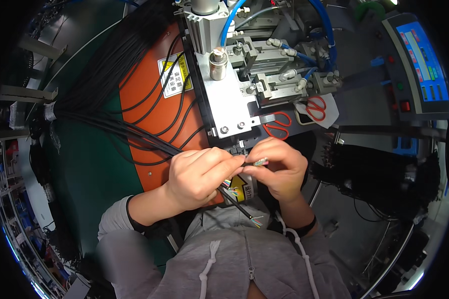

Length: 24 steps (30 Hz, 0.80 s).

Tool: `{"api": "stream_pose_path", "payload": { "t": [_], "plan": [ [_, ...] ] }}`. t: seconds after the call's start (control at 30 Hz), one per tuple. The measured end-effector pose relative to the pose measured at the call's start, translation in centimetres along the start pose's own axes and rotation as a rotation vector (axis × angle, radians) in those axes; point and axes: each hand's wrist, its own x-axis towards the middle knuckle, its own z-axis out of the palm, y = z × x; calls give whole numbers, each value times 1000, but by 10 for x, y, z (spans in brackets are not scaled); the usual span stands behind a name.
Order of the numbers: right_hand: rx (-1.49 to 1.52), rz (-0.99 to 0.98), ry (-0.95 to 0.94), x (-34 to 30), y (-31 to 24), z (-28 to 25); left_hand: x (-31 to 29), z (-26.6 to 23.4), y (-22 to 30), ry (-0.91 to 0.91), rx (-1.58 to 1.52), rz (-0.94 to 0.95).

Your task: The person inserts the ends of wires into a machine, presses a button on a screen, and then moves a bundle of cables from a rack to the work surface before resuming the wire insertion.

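Observation:
My left hand (197, 174) is closed around black cables, thumb and forefinger pinched close to a cable tip in front of the machine. Facing it, my right hand (280, 167) is also closed, its thumb and forefinger at the same cable end. Thin coloured wires (261, 162) fan out of that end between the right fingers. Below the left hand, another black cable (237, 205) hangs down toward my lap, its jacket stripped to show coloured wire ends (256, 222). More coloured wires (228, 185) stick out just under the left fingers. The fingers partly hide the held cable.
A metal pneumatic machine (224, 94) with blue air hoses stands ahead on an orange plate (149, 117). Long black cables (110, 70) are bundled at the left over a green mat (80, 169). Red-handled scissors (278, 125) lie right of the machine, near a control panel (416, 60).

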Motion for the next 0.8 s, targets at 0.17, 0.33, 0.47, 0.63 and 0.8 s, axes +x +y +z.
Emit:
{"api": "stream_pose_path", "payload": {
  "t": [0.17,0.33,0.47,0.63,0.8],
  "plan": [
    [-163,-234,93,5,7,9,-2,3,2,20,37,-28],
    [-197,26,-29,4,1,0,-3,2,4,-27,73,-53],
    [-469,-118,66,4,-4,4,-5,1,7,-71,155,-57],
    [-831,-115,-88,6,-7,-5,-5,-1,2,-89,337,28],
    [-63,519,-226,7,-6,-34,-7,4,-3,-47,286,60]
  ]
}}
